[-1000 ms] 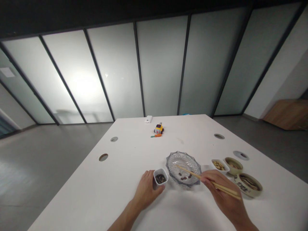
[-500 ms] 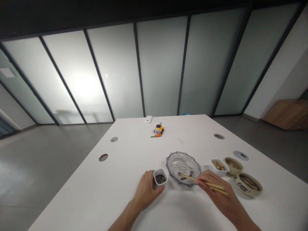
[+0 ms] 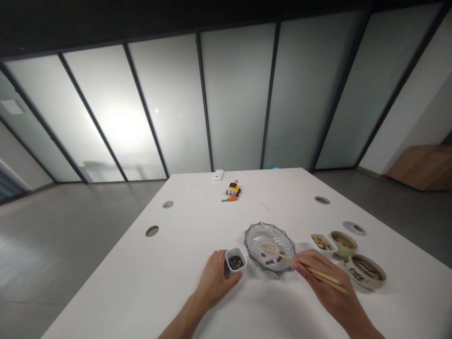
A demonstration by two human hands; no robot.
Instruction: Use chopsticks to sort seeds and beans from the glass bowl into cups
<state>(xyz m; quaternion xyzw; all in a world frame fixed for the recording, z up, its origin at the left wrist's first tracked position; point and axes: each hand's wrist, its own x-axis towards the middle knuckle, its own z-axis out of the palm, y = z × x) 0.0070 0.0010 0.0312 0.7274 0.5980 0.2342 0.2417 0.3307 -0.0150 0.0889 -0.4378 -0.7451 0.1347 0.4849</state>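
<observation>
Frosted glass panels with dark frames close off the far side of the room in the head view, and a white table [image 3: 176, 278] with round cable holes runs toward them. Left hand [image 3: 214, 280] rests on the table, fingers curled lightly against the near side of a small white square cup [image 3: 235, 259] holding dark seeds; it steadies the cup and does not lift it. Right hand [image 3: 326, 282] is closed in a pinch grip round a pair of wooden chopsticks [image 3: 303, 268], whose tips reach over the glass dish [image 3: 270, 241] just right of the cup. A few dark seeds [image 3: 271, 260] lie in the dish near the tips; whether one is caught between them cannot be told. Further right stand a white cup of pale nuts [image 3: 322, 243] and two ceramic bowls [image 3: 365, 270]. A yellow toy [image 3: 233, 189] and a white block [image 3: 218, 175] sit at the far end. Judgement: tips should stay level and close together on one seed at a time, low over the dish, with the cup held still
</observation>
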